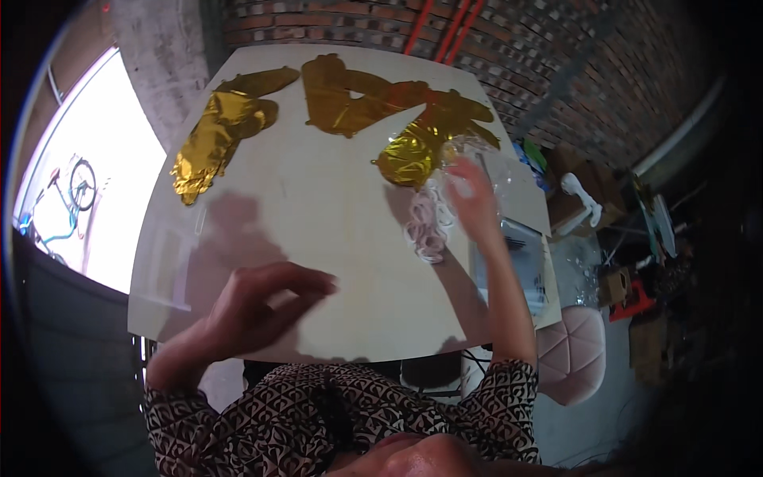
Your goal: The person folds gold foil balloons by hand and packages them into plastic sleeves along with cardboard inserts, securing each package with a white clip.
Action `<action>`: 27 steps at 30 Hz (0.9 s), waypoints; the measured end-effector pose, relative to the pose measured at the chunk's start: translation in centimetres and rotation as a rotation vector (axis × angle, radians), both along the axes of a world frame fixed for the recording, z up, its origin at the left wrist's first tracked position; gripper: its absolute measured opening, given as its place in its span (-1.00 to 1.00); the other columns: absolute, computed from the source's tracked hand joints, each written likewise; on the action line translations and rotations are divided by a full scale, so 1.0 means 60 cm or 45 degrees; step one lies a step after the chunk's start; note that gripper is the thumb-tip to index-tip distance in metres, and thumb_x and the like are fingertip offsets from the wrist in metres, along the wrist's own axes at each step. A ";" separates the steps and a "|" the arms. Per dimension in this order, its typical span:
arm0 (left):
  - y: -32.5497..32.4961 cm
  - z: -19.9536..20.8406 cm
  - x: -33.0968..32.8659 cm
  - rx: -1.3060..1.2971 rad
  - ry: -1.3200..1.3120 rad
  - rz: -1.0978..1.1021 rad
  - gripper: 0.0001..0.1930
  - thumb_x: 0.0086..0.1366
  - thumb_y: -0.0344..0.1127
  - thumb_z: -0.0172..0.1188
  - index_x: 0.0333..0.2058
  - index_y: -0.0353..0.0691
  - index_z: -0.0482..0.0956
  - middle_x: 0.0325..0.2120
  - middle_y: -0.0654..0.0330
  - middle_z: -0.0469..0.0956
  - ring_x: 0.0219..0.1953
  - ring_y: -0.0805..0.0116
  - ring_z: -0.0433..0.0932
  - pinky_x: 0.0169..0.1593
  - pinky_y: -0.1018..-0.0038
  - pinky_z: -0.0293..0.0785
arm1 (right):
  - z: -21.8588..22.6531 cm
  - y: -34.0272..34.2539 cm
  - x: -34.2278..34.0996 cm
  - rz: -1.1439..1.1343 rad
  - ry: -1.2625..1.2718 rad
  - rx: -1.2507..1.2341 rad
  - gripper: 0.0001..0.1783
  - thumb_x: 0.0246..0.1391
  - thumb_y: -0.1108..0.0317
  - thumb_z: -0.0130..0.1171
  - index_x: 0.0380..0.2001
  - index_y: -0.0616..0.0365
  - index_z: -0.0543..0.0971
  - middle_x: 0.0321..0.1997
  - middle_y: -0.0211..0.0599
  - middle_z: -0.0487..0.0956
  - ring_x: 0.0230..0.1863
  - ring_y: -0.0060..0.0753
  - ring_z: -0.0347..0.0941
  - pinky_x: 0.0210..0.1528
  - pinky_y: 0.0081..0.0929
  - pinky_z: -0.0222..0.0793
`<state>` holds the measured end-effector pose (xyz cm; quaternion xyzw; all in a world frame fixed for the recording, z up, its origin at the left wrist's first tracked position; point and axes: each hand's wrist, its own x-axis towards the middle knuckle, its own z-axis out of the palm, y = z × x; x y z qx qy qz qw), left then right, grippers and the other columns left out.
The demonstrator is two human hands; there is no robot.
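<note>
Over the near left part of the table, my left hand (258,308) is closed in a pinch, thumb and fingertips together; anything between them is too small to make out. My right hand (474,199) is stretched out at the right, its fingers blurred by motion. It is beside crumpled clear plastic (469,146) and a shiny gold foil balloon (409,155), lying flat. Just left of that wrist is a bunch of white looped ribbon or cord (427,226). Two more flat gold foil pieces lie farther off, one at the left (214,131) and one at the back (338,99).
Everything lies on a pale table (318,199). A flat, dark packet with a clear cover (524,254) is at its right edge. A padded stool (571,354) stands at the right, with cardboard boxes (596,187) beyond. A brick wall (334,28) is behind.
</note>
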<state>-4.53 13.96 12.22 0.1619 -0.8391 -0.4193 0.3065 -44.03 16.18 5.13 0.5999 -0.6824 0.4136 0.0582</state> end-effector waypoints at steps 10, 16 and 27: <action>-0.036 0.118 0.005 -1.297 0.167 0.266 -0.62 0.27 -0.22 0.32 0.01 -0.25 0.59 -0.18 0.01 0.66 -0.14 0.16 0.68 -0.13 0.29 0.65 | -0.122 -0.454 0.059 0.125 1.006 0.135 -0.69 0.14 0.27 0.08 -0.09 0.13 0.58 0.04 -0.11 0.58 0.18 -0.11 0.46 0.21 -0.14 0.36; -0.111 0.118 0.094 -1.229 -0.031 0.378 -0.59 0.27 -0.23 0.32 0.04 -0.27 0.58 -0.14 -0.05 0.64 -0.05 0.06 0.65 -0.05 0.22 0.62 | -0.137 -0.520 0.096 0.052 0.852 0.518 -0.73 0.22 0.24 0.06 -0.13 0.13 0.60 -0.15 -0.14 0.66 -0.11 0.01 0.62 -0.11 -0.04 0.53; -0.470 -0.093 -0.107 -0.835 -0.407 0.197 -0.56 0.27 -0.23 0.27 0.08 -0.30 0.54 0.13 0.00 0.52 0.18 0.03 0.48 0.25 0.24 0.41 | -0.103 -0.565 0.055 0.096 -0.344 0.549 -0.58 -0.36 0.16 0.60 -0.61 0.20 0.57 -0.52 -0.17 0.63 -0.47 -0.32 0.55 -0.34 -0.34 0.47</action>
